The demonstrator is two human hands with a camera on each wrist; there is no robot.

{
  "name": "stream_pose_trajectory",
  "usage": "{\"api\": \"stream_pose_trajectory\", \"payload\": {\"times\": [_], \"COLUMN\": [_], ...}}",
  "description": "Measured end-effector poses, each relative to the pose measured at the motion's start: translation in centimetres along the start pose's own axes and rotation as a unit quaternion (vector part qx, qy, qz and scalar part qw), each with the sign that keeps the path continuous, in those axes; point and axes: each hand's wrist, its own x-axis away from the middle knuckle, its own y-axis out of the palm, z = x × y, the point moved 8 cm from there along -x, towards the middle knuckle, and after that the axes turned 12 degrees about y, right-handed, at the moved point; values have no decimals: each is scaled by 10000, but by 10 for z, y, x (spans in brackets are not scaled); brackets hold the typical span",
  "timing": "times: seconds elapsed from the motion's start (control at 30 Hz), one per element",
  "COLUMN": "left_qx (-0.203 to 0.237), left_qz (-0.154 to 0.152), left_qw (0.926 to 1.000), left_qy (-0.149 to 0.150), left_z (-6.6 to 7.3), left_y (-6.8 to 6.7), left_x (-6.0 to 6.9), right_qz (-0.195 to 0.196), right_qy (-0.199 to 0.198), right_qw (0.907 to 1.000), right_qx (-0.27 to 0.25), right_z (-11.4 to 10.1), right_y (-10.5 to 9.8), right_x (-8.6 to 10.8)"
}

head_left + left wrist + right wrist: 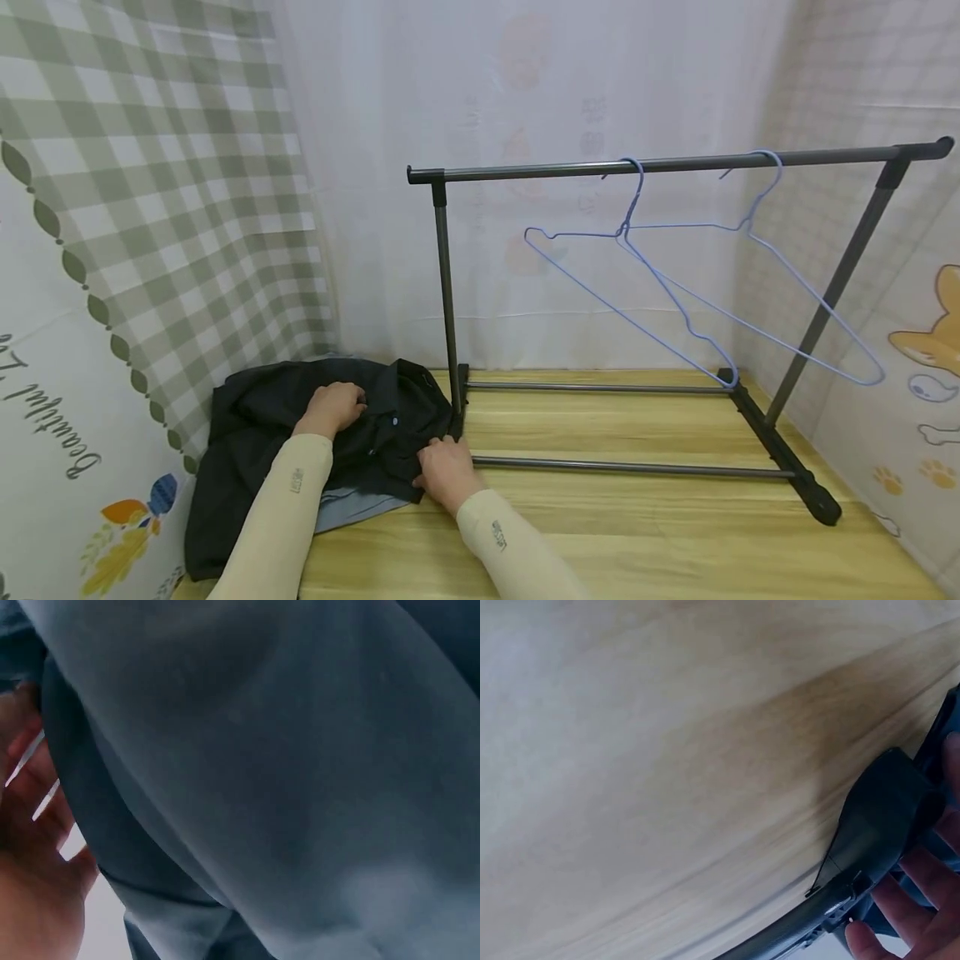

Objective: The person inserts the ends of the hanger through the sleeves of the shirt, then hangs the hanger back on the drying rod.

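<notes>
A black garment (255,433) with buttons, apparently a shirt, lies heaped at the left on the wooden-patterned surface. My left hand (335,408) rests over its upper middle; in the left wrist view, spread fingers (34,776) touch the dark cloth (262,772), which hides some fingertips. At the garment's right edge, beside the rack's left foot, is my right hand (447,472). The right wrist view shows its fingers (922,877) apart and extended by the black foot (881,810) and dark cloth. A grey-blue cloth (352,508) shows beneath the black one.
A dark metal clothes rack (525,172) stands at centre right. Two blue wire hangers (600,296) hang from its top bar. Its lower bars (637,468) run just above the wooden-patterned surface (645,533). A green checked curtain (195,167) borders the left side.
</notes>
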Motion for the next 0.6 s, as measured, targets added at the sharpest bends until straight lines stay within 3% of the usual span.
{"api": "stream_pose_trajectory", "payload": {"times": [0.13, 0.23, 0.33, 0.4, 0.47, 0.53, 0.6], "left_qx": [48, 483, 1134, 1578, 1996, 2328, 2582], "left_qz": [241, 646, 945, 1030, 1028, 1071, 1136], "left_qw": [9996, 9967, 9890, 9819, 9740, 9661, 9587], "left_qy": [122, 65, -82, -186, -291, -324, -353], "left_z": [8, 8, 5, 2, 1, 1, 2], "left_y": [-3, -16, -30, -39, -45, -51, -56], "left_x": [-5, -5, -2, 1, 5, 9, 11], "right_qz": [284, 641, 902, 915, 753, 563, 430], "right_qy": [-91, -67, 88, 297, 630, 1070, 1567], "right_qw": [9993, 9979, 9930, 9807, 9495, 8995, 8414], "right_qx": [218, 53, -763, -1702, -2980, -4199, -5154], "right_z": [4, 9, 17, 26, 37, 51, 63], "right_y": [-2, -6, -15, -21, -25, -26, -25], "right_x": [1, 1, 0, -2, -5, -5, -4]}}
